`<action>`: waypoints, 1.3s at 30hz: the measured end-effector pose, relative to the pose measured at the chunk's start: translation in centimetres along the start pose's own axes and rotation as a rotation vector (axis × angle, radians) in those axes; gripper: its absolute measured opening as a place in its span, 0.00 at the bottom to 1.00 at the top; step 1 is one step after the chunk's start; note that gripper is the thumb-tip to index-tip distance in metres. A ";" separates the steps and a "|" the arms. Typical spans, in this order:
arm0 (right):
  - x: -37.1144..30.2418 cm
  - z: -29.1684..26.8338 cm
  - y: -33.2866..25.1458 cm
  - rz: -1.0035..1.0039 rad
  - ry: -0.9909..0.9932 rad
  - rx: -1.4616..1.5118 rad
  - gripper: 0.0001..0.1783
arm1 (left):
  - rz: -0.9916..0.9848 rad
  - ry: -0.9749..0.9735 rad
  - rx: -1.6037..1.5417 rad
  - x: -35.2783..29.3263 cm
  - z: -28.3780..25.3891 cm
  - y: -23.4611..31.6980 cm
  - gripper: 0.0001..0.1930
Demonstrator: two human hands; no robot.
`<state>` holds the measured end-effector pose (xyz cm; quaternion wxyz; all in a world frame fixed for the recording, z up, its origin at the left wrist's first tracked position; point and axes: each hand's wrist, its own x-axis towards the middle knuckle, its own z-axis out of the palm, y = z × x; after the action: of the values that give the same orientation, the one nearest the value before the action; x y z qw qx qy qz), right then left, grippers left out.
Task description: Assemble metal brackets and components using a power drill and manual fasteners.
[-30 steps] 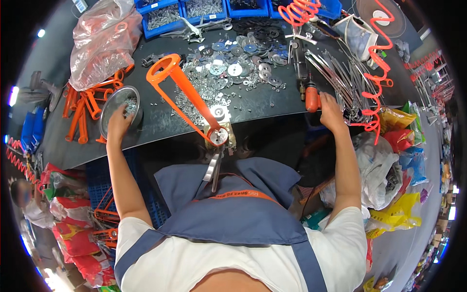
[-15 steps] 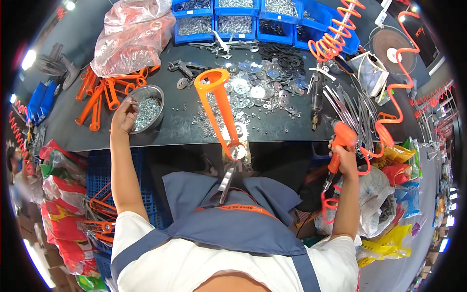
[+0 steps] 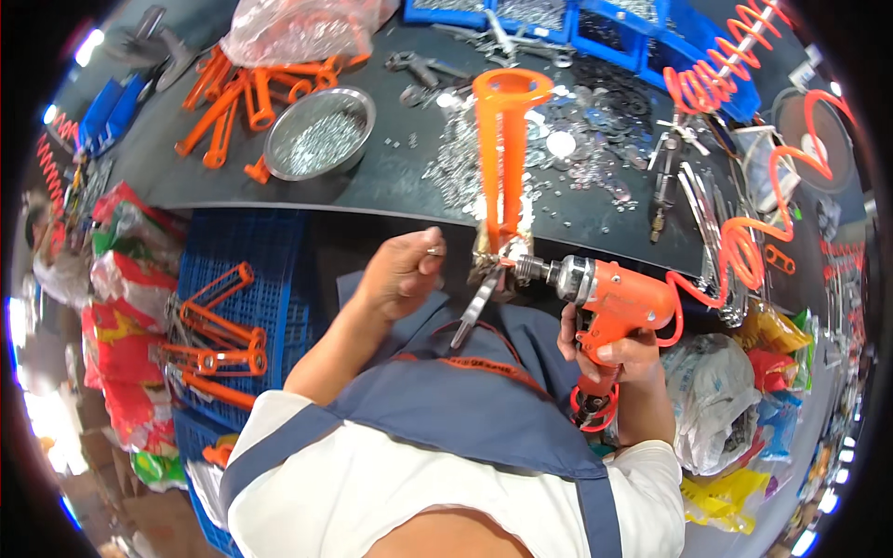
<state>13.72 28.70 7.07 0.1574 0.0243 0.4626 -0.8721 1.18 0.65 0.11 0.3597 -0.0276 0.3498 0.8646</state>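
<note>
My right hand (image 3: 619,358) grips the handle of an orange air screwdriver (image 3: 633,299), a pistol-shaped tool with a hose. Its silver nose points left, right at the base of an orange two-armed frame with a ring on top (image 3: 502,139). That frame stands upright at the table edge, a silver lever (image 3: 476,312) sticking out toward me below it. My left hand (image 3: 402,272) is closed just left of the base, fingertips pinching a small metal fastener (image 3: 435,250). Whether the tool's tip touches the base is hard to tell.
A steel bowl of small metal fasteners (image 3: 363,139) sits left on the dark table (image 3: 400,191). Behind it lie orange frames (image 3: 223,121) and a plastic bag (image 3: 302,33). Loose washers and discs (image 3: 595,139) spread behind the work. A coiled orange hose (image 3: 744,251) hangs right; blue crates (image 3: 242,251) stand lower left.
My left hand has left the bowl and come to the frame's base. My right hand has brought the air screwdriver leftward, its nose now at the base. The view has shifted.
</note>
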 end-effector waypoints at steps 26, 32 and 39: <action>0.2 1.4 2.3 -0.079 -0.097 -0.668 0.12 | 0.218 0.159 0.326 -1.0 2.7 -3.3 0.14; -1.2 1.6 1.0 0.001 0.026 -0.498 0.13 | 0.255 0.091 0.396 -0.7 2.8 -3.0 0.14; -1.5 0.8 -2.8 -0.013 0.201 -0.594 0.17 | 0.751 -0.097 1.285 0.5 2.1 -3.8 0.08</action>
<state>14.42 29.91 10.00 0.1057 0.0606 0.7106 -0.6930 3.68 4.18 -0.67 0.0005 0.3477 0.7559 0.5547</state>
